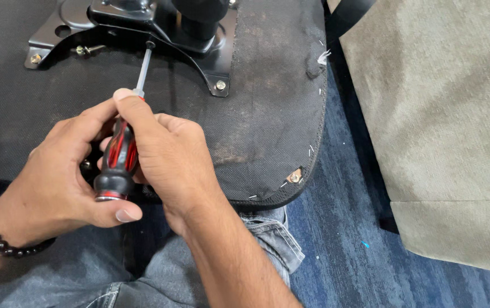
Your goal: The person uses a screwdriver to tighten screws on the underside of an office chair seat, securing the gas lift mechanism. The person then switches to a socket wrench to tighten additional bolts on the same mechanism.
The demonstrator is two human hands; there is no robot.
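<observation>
**A:** Eyes on the screwdriver (120,149), red-and-black handle, slim metal shaft running up and away from the person. Where's the tip?

**B:** Right at the edge of the black metal plate (142,25), by a dark screw head (150,44). I can't tell whether it's seated in the slot.

**A:** And the grip?

**B:** Both hands on the handle. The right hand (168,154) wraps it from the right, fingers clenched around the red grip, index finger laid up towards the shaft. The left hand (57,182) closes in from the other side, thumb tucked under the black butt of the handle. A dark bead bracelet (11,246) sits on that wrist.

**A:** What's the plate fixed to?

**B:** The underside of a chair seat (256,114), covered in black fabric, dusty and scuffed. A silver bolt (220,85) shows at the plate's near corner, another bolt (35,58) at its left corner, and a loose-looking screw (85,50) lies just beside the plate.

**A:** The seat's edge?

**B:** Staples along the rim, and a small torn spot (295,176) at the lower right corner.

**A:** Beneath it all?

**B:** The seat rests across the person's lap, blue jeans (256,239) below. Blue carpet (347,228) to the right, and a grey-green upholstered piece (444,114) beside it.
</observation>
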